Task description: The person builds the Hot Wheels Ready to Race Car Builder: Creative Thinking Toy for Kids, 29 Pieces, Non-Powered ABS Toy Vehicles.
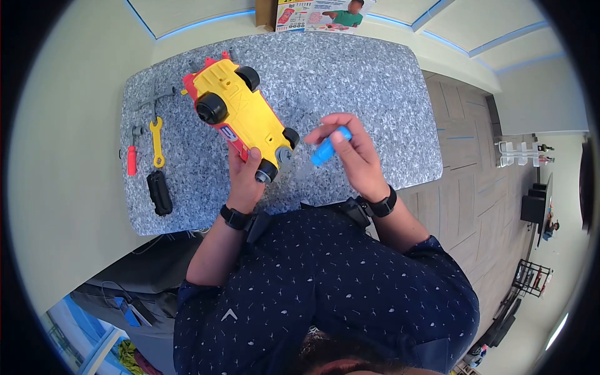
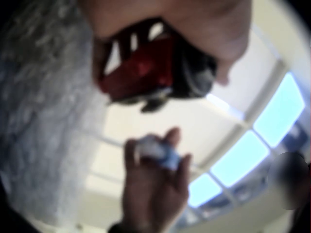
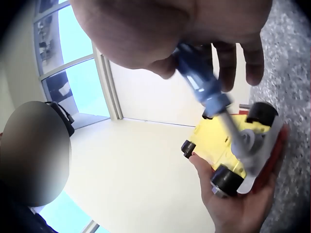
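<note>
My left hand (image 1: 242, 181) grips one end of a toy car (image 1: 240, 109), tilted so its yellow underside and black wheels show; its body is red. A grey round part (image 1: 284, 155) sits on the underside near that end. My right hand (image 1: 361, 162) holds a toy screwdriver by its blue handle (image 1: 330, 146), thumb and fingers around it, to the right of the car. In the right wrist view the screwdriver's grey shaft (image 3: 233, 131) points at the car's end and overlaps the grey part there. The left wrist view is blurred.
On the speckled table (image 1: 375, 81) at the left lie a yellow wrench (image 1: 157, 142), a red-handled tool (image 1: 131, 160), a black ridged piece (image 1: 159, 194) and a grey cross-shaped part (image 1: 153, 100). A printed box (image 1: 322, 15) stands beyond the far edge.
</note>
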`<state>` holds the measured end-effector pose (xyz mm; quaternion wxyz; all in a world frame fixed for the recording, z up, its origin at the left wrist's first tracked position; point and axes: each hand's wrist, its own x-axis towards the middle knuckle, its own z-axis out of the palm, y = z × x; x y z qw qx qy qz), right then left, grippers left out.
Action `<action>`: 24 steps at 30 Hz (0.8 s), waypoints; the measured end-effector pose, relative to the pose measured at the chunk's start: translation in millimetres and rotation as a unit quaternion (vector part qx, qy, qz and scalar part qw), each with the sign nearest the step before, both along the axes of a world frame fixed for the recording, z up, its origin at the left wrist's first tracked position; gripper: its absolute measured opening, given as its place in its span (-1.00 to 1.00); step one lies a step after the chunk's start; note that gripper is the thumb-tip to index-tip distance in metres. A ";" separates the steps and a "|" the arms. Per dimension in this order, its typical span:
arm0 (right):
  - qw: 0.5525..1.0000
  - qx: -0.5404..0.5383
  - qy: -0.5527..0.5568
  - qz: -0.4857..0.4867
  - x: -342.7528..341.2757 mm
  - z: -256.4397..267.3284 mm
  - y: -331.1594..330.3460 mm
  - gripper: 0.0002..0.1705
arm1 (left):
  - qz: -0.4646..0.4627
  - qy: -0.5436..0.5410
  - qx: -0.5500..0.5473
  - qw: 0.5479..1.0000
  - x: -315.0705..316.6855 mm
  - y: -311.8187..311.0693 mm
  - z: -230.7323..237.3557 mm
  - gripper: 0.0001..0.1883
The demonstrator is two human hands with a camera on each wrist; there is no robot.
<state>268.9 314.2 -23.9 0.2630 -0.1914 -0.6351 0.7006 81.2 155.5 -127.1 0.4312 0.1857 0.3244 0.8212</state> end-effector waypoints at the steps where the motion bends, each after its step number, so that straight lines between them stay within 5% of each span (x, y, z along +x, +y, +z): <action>1: 0.999 0.010 0.031 -0.013 0.3 2.7 0.9 -0.72 | 0.008 0.005 -0.009 1.000 -0.4 -0.2 0.0 -0.22; 6: 0.995 0.039 0.088 -0.013 4.3 -4.4 2.0 -0.80 | 0.020 0.017 -0.025 0.999 1.5 0.9 3.2 -0.23; 21: 0.995 0.101 -0.017 -0.005 18.7 5.3 0.9 -0.72 | 0.036 0.053 -0.042 0.997 0.9 2.2 5.6 -0.26; 24: 0.946 0.315 -0.077 -0.019 23.7 6.4 13.8 -0.68 | 0.043 0.057 -0.039 0.997 0.6 2.6 1.9 -0.25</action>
